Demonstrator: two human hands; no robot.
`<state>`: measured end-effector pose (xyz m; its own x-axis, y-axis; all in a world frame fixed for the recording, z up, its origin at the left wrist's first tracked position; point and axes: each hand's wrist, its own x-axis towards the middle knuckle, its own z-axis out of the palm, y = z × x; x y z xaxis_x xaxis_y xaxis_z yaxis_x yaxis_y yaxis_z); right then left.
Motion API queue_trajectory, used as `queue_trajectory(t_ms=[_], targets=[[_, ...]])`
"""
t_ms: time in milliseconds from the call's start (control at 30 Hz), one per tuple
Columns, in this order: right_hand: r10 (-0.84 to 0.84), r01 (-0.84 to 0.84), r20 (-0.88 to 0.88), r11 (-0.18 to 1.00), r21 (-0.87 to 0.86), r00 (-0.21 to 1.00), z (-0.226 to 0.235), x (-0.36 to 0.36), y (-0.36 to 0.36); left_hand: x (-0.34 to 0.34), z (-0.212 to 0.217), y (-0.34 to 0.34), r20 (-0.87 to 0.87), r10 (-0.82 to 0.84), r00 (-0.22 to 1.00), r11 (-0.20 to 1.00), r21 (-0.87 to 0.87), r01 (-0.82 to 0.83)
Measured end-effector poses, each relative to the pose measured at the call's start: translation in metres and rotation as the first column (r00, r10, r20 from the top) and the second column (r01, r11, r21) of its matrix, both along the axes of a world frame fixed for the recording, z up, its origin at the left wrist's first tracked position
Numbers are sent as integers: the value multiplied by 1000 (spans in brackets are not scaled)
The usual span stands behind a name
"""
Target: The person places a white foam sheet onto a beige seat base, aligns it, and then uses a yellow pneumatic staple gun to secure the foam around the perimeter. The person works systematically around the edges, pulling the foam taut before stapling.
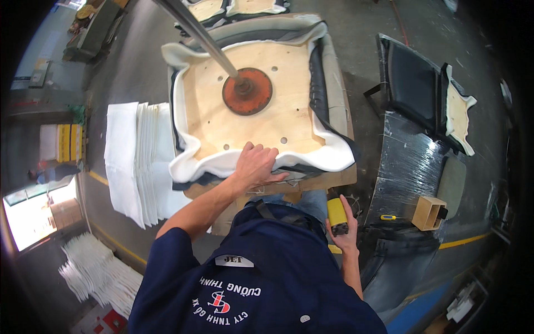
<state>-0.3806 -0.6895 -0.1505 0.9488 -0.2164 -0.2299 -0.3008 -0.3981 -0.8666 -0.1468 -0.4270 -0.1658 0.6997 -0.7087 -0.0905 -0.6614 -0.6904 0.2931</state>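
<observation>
In front of me lies a seat panel, its bare plywood facing up. White padding and a black cover curl up around its edges. A round orange press plate on a metal rod bears down on the wood. My left hand is closed over the near edge, fingers on the white padding and thumb along the black cover. Low at my right side, my right hand is wrapped round a yellow staple gun; its far end is partly hidden.
White padding sheets hang left of the seat, with another stack lower left. At right, a plastic-wrapped bench bears black seat pieces, a wooden box and a yellow-handled tool. More panels lie beyond.
</observation>
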Motion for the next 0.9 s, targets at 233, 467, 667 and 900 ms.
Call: queue_trajectory(t_ms=[233,467,667,900], targets=[[-15,14,52,1000,19,999,5,34,22,13,-29,-35,131,-43,990,967,-242,74],[123,-130,91,988,79,988,31,100,14,28,-23,-26,55,57,997,954,-298,-38],[146,-139,-43,980,144,988,38,154,25,56,-23,-28,132,10,991,959,-281,27],[162,-136,-127,972,189,979,29,159,19,45,-6,-29,-48,61,997,983,-170,-69]])
